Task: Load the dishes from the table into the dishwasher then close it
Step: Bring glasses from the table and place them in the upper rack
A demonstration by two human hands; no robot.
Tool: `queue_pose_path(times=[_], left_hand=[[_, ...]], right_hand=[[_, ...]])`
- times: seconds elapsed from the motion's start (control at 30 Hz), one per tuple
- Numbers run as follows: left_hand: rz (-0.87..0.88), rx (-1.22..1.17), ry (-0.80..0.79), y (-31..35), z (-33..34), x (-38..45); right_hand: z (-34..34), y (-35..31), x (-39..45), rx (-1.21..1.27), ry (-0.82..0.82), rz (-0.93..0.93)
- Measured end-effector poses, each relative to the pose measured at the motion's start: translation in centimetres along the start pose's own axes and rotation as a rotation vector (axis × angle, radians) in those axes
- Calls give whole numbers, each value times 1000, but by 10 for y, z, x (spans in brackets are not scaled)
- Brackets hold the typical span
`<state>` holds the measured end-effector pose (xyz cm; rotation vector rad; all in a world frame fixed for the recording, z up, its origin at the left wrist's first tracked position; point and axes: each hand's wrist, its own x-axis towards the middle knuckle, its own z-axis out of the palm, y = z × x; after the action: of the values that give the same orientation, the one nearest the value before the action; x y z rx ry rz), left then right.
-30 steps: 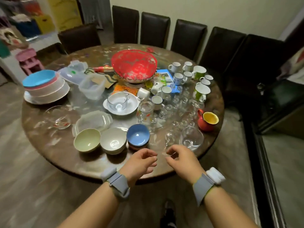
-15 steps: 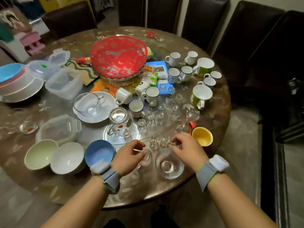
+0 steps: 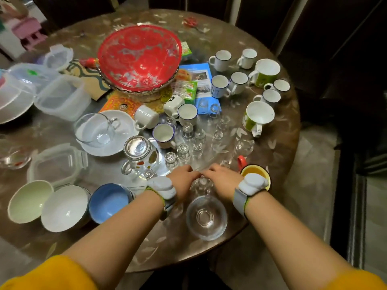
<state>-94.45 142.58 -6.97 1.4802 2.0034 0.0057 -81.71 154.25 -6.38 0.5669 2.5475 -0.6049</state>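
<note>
My hands, which had hovered apart at the worktop's edge, had come together over the small glasses [image 3: 201, 183] near its front. My left hand [image 3: 181, 182] and right hand [image 3: 222, 181] curled around them, though I couldn't tell what each pinched. Loading had barely begun. The round worktop [image 3: 278, 151] held mugs, bowls and a red tray [image 3: 139, 59]; dark chairs stood behind.

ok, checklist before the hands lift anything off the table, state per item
1. Left hand at the small glass: ok.
2. Right hand at the same glass: ok.
3. Firm grip on the glass: cannot tell, fingers hidden.
4. Glass bowl just below the hands, clear of the wrists: cannot tell.
5. Yellow mug close by the right wrist: not ok.
6. Dishwasher open: cannot tell, not in view.
</note>
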Motion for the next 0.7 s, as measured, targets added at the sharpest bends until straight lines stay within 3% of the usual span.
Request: queue_pose_path(times=[0.23, 0.4, 0.7], left_hand=[[29, 82, -60, 1, 13, 23], [97, 189, -189, -4, 18, 40], [151, 378, -139, -9, 28, 52]], right_hand=[[10, -2, 20, -23, 1, 97], [18, 6, 20, -32, 4, 156], [21, 9, 23, -51, 8, 165]])
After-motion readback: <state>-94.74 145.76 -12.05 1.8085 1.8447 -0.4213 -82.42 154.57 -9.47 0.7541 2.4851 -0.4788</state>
